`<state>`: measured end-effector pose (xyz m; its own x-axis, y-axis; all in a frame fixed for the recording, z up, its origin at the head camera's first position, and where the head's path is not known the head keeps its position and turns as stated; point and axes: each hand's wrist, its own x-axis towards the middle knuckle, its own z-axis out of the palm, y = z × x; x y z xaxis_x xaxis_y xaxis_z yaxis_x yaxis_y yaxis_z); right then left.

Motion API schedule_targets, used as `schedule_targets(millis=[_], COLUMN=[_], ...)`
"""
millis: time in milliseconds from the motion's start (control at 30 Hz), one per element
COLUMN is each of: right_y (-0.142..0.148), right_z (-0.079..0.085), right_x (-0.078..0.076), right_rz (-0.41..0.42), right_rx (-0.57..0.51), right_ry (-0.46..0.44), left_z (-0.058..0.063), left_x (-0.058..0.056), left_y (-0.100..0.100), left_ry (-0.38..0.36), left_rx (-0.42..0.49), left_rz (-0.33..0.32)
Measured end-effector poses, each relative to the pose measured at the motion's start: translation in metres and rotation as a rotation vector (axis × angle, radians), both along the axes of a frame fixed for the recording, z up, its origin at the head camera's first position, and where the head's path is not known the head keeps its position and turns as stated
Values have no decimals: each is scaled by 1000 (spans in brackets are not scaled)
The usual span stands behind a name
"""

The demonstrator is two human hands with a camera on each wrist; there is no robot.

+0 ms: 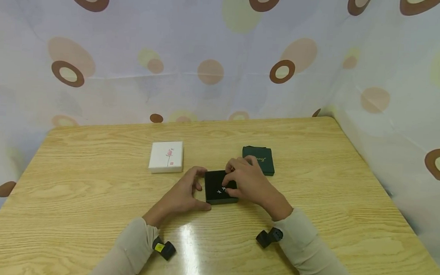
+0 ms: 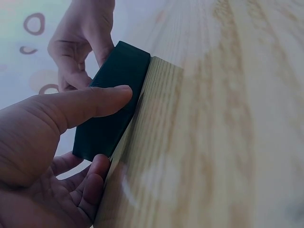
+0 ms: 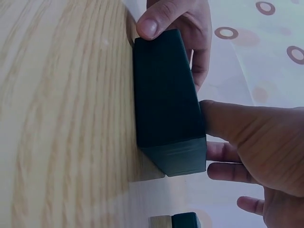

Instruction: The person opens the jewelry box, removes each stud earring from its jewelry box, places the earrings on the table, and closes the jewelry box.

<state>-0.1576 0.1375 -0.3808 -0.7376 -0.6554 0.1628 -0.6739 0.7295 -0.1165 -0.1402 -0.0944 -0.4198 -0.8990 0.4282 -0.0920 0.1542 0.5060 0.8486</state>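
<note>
A dark green jewellery box (image 1: 222,201) with a black pad (image 1: 213,180) stands between my hands in the head view. Two small silver star-shaped pieces, perhaps earrings (image 1: 219,192), lie on the pad. My left hand (image 1: 183,196) holds the box's left side, its thumb (image 2: 107,100) against the near wall and its fingers bent round the far side. Over the right half of the pad is my right hand (image 1: 251,182), thumb and index fingertips beside the second silver star (image 1: 223,188). Whether they pinch it is unclear. The box (image 3: 166,90) hides those fingertips in the right wrist view.
A white square box (image 1: 166,156) with a pink flower print sits back left on the wooden table (image 1: 90,180). Behind my right hand lies a dark green lid (image 1: 265,158) with gold lettering. Patterned cloth (image 1: 207,95) hangs behind the table.
</note>
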Motion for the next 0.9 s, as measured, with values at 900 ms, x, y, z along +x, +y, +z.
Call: schedule_targets(millis=[900], right_y=[-5], right_z=[-7], right_x=[-1], right_rz=[-18], right_rx=[-6], right_ry=[88], left_z=[3], left_x=[1], left_y=[1], left_ry=[-5], left_rx=[8], left_rz=[10])
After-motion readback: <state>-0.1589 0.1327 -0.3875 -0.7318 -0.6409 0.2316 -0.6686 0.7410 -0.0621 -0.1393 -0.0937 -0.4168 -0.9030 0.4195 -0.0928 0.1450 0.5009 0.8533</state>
